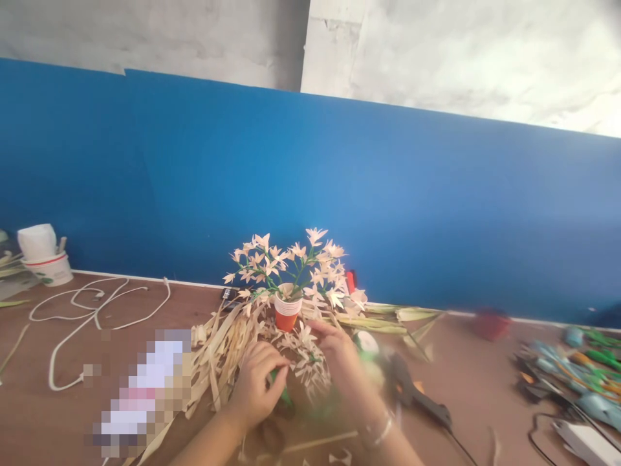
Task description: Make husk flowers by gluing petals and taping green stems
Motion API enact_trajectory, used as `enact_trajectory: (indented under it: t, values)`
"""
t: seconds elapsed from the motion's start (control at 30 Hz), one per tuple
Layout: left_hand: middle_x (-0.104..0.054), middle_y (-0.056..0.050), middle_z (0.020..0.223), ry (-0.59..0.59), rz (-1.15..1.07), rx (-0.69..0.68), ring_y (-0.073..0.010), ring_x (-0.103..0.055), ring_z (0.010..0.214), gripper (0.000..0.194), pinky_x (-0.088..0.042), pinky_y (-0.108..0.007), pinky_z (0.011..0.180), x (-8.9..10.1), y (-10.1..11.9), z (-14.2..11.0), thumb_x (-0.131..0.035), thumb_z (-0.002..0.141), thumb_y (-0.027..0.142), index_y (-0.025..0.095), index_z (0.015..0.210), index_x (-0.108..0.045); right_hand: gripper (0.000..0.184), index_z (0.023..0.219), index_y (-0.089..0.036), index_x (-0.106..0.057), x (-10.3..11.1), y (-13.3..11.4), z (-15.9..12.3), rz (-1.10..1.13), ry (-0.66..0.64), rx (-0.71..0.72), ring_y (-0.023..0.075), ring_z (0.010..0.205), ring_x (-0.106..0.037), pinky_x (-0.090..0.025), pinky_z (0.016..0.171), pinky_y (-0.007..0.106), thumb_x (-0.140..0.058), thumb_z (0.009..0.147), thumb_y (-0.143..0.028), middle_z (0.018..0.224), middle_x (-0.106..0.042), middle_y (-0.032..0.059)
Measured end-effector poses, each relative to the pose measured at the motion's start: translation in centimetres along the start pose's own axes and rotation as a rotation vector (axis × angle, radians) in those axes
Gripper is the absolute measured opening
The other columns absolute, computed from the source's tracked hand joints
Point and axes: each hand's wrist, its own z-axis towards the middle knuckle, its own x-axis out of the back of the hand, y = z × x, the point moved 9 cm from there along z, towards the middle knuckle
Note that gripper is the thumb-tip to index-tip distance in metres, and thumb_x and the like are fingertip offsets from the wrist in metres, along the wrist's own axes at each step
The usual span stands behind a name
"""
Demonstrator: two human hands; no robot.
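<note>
In the middle of the head view stands a small orange and white cup [287, 314] with green-stemmed, pale star-shaped flowers [264, 265] in it. More pale flowers [310, 362] lie in front of the cup, between my hands. My left hand [259, 382] is closed, thumb and forefinger pinched together; what they hold is too small to make out. Something green [286, 395] shows just below these fingers. My right hand [337, 353] reaches in from the right with its fingers stretched out, close to the loose flowers and below the cup.
Dry husk strips [218, 356] lie left of the cup. A glue gun [422, 395] with a cord and a tape roll [366, 342] are at right. Tangled coloured items [582, 369] lie far right, a white cable [97, 310] left. A blue partition [388, 194] closes off the back.
</note>
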Motion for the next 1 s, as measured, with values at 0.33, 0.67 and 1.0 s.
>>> enact_trajectory:
  t: [0.33,0.67,1.0]
  values:
    - [-0.064,-0.006,0.078,0.13,-0.01,0.161,-0.022,-0.058,0.078,0.007,-0.046,-0.037,0.072,0.1,-2.0,-0.1,-0.061,0.075,0.026,0.019,0.078,-0.062,0.041,0.086,-0.014,-0.071,-3.2,1.6,-1.6,0.262,-0.132,-0.178,0.0203,0.084,-0.06,-0.042,0.082,0.033,-0.05,0.051,-0.009,0.091,-0.07,0.0079]
    - [-0.069,-0.006,0.08,0.429,-0.2,0.535,-0.0213,-0.063,0.079,0.021,-0.048,-0.033,0.076,2.4,-7.2,-1.7,-0.056,0.077,0.037,0.018,0.078,-0.064,0.039,0.092,-0.018,-0.068,-1.7,2.1,-1.1,-0.391,-0.082,-0.024,0.0215,0.09,-0.059,-0.045,0.079,0.033,-0.046,0.061,-0.011,0.096,-0.067,0.0057]
    - [-0.069,-0.009,0.083,0.556,-0.206,0.596,-0.0228,-0.064,0.078,0.029,-0.049,-0.033,0.074,3.9,-7.7,-2.5,-0.058,0.075,0.041,0.015,0.085,-0.065,0.029,0.072,-0.019,-0.068,-6.0,3.2,-4.0,-1.325,-0.399,0.124,0.019,0.073,-0.059,-0.04,0.065,0.025,-0.041,0.069,-0.008,0.074,-0.067,0.0066]
